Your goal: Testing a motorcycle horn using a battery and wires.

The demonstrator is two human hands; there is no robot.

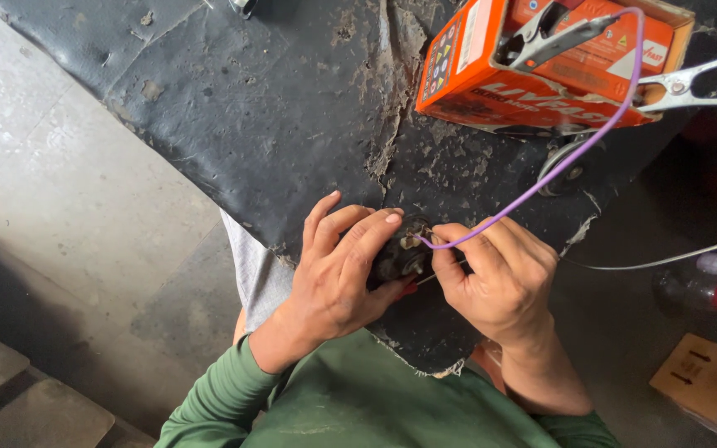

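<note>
Black, cracked padded seat (275, 108) — carries all items. Near its front edge: small dark round part (400, 255), metal contacts showing on top, gripped by the left hand (334, 278), whose fingers curl tightly around it. Right hand (499, 278): thumb and fingers pinched shut on the end of a purple wire (558, 166), its tip touching the contacts; a thin silvery wire (441, 272) also passes under these fingers. Toward the far right corner: orange boxed battery (541, 58) with a metal clip (549, 37) on top, the purple wire running up to it; second clip (690, 83) lies at the box's right side. Bottles (711, 282) on the floor, right. Risk, judged — the bare tip may slip across neighbouring contacts, sparking close to the fingers; a tug could unseat the clip.
</note>
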